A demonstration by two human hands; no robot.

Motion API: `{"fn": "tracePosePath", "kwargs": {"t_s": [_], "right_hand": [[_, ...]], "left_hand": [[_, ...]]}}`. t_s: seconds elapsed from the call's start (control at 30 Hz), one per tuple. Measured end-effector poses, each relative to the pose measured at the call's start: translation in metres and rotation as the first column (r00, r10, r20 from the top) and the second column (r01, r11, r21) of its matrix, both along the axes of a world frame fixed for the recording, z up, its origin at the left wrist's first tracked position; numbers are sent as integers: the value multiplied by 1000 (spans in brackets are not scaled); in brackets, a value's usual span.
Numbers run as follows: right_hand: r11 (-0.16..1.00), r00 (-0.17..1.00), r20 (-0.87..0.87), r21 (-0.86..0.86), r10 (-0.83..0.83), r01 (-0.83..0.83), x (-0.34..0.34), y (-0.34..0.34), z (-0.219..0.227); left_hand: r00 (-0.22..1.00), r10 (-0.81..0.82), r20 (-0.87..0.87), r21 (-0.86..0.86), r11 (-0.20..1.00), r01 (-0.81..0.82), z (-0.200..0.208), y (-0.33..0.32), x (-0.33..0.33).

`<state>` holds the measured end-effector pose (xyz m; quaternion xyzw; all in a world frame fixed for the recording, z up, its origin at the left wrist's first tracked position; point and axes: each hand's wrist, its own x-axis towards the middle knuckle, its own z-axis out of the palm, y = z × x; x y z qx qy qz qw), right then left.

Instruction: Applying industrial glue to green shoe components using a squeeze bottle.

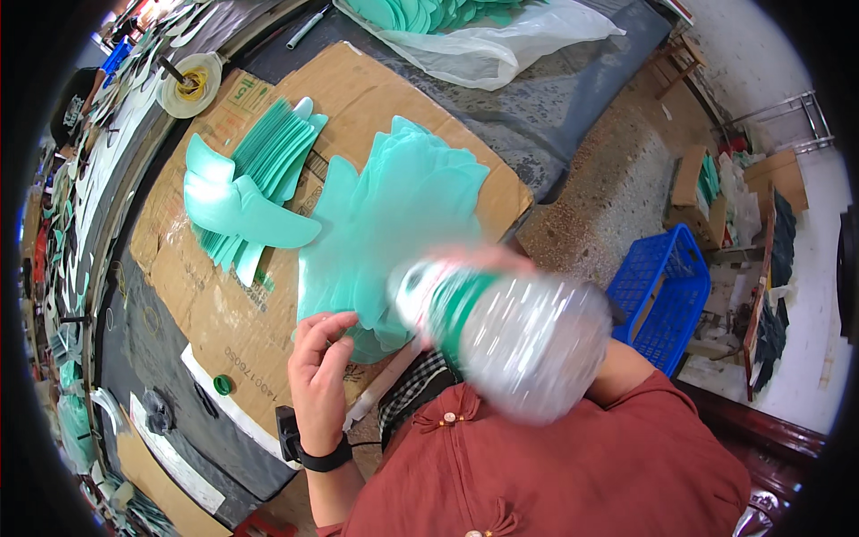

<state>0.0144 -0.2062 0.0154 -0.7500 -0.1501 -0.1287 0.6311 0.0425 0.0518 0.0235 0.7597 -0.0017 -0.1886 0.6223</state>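
A clear plastic bottle [537,340] with a green-and-white label is raised close in front of my chest, tilted and smeared by motion. My right hand [501,258] grips it from the far side, mostly hidden behind it. At the near edge of a fanned pile of mint-green shaped sheets [394,188], my left hand [320,367] has loosely bent fingers, with a gap between thumb and forefinger and nothing seen between them. A black band circles that wrist. Left of the pile stands a tight row of similar pieces [277,152], with a wing-shaped piece [242,206] across it.
Cardboard [197,286] covers part of the dark table. On it lie a green bottle cap [223,385] and, farther off, a white spool [190,85]. A plastic bag [492,54] of green pieces sits at the back. A blue crate [658,295] stands on the floor at right.
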Motion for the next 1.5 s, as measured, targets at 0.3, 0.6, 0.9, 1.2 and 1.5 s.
{"fn": "tracePosePath", "kwargs": {"t_s": [0.3,0.6,0.9,1.2,1.5], "right_hand": [[997,979,-206,76,12,4,8,-7,41],[846,906,290,-352,-309,401,61,-37,2],[734,866,-250,462,-432,499,50,-102,-24],[551,893,-306,706,-330,446,43,-112,-25],[785,969,-66,575,-239,233,49,-65,4]], "left_hand": [[999,11,-44,-87,996,-15,3,-1,1],[999,37,-39,-94,995,-41,2,-4,3],[997,52,-62,-192,979,-63,11,-27,14],[854,202,480,-217,970,-108,46,-16,29],[369,-592,716,501,804,319,4,-25,7]]}}
